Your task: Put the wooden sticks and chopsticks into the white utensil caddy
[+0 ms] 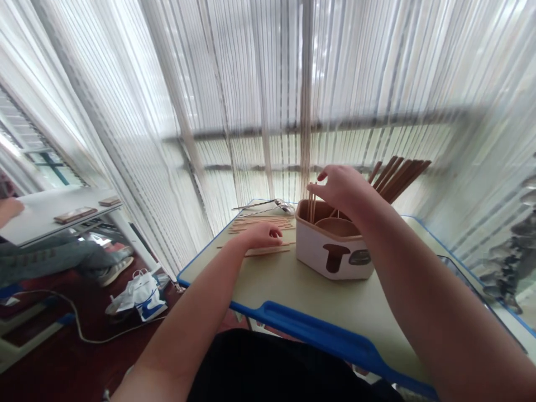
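Note:
At the left corner of a white box with a brown rim, my right hand pinches the upper ends of a few upright chopsticks. Their lower parts disappear behind the box wall. My left hand lies low over the table, its fingers curled down at some pale chopsticks; the curled fingers hide what they grip, if anything. Just beyond it, several more chopsticks lie side by side. Darker brown sticks lean out of the box's far right side, partly behind my right forearm.
Metal utensils lie at the table's back edge, near the curtain. The table has a blue rim. On the left are another person's hand, a white desk and a white bag on the floor.

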### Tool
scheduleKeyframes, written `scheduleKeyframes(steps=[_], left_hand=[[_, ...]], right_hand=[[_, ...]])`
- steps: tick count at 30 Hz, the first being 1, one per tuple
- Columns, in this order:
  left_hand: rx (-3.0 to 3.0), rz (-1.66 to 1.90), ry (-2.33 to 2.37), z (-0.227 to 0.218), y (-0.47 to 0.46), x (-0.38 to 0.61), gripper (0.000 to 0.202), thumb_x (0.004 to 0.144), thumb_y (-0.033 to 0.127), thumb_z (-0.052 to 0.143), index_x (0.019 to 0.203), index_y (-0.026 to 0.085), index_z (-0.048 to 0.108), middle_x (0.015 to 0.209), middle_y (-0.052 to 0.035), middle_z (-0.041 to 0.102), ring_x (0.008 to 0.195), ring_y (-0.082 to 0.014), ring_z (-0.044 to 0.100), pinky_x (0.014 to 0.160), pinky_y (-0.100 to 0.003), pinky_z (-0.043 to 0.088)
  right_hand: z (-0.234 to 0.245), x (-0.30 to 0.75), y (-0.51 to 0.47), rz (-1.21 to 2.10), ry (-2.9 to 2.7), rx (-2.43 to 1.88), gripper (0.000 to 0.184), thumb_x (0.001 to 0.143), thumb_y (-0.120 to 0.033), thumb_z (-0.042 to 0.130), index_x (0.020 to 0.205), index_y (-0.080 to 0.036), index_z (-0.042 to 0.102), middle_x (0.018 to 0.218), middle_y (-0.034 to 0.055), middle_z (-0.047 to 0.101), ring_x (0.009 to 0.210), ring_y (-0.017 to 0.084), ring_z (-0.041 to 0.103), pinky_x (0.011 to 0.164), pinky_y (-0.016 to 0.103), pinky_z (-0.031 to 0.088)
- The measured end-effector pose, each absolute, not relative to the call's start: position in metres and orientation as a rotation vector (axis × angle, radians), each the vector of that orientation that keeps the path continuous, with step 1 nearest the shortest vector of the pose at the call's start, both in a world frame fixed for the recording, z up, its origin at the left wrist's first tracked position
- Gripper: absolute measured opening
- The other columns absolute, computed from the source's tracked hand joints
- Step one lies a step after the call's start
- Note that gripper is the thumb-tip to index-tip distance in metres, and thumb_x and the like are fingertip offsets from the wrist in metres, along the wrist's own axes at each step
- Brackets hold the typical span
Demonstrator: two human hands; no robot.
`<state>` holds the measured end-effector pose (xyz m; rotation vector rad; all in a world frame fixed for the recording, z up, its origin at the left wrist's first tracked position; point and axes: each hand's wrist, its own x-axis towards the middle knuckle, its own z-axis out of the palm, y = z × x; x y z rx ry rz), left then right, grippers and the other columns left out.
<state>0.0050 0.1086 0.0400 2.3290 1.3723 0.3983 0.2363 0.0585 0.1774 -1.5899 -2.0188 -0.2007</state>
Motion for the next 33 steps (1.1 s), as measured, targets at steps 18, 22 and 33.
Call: scheduleKeyframes(steps=[18, 22, 33], left_hand=[[2.234, 0.226, 1.484, 0.058, 0.103, -0.024, 0.014, 0.059, 0.025, 0.06, 0.07, 0.017, 0.065, 0.066, 0.0011, 0.063, 0.063, -0.0129, 0.053, 0.056, -0.022, 0.036], [2.124, 0.452, 1.331, 0.065, 0.099, -0.024, 0.021, 0.065, 0.032, 0.062, 0.079, 0.016, 0.064, 0.077, -0.0006, 0.064, 0.072, -0.0133, 0.056, 0.064, -0.023, 0.041], [1.884, 0.731, 1.046, 0.077, 0.087, -0.021, 0.03, 0.071, 0.039, 0.065, 0.088, 0.014, 0.058, 0.077, -0.0013, 0.058, 0.068, -0.0093, 0.05, 0.065, -0.024, 0.041]], right_hand=[[0.168, 0.217, 0.054, -0.178, -2.251, -1.407, 0.033, 0.078, -0.045, 0.052, 0.088, -0.017, 0.065, 0.079, 0.0072, 0.065, 0.067, 0.017, 0.055, 0.058, 0.028, 0.036], [0.167, 0.217, 0.052, -0.12, -2.379, -1.319, 0.025, 0.078, -0.041, 0.054, 0.09, -0.021, 0.066, 0.078, 0.0045, 0.066, 0.066, 0.016, 0.055, 0.059, 0.027, 0.037], [0.16, 0.212, 0.048, -0.32, -2.542, -1.15, 0.034, 0.077, -0.043, 0.058, 0.1, -0.021, 0.069, 0.095, 0.0076, 0.067, 0.095, 0.026, 0.047, 0.078, 0.035, 0.037]])
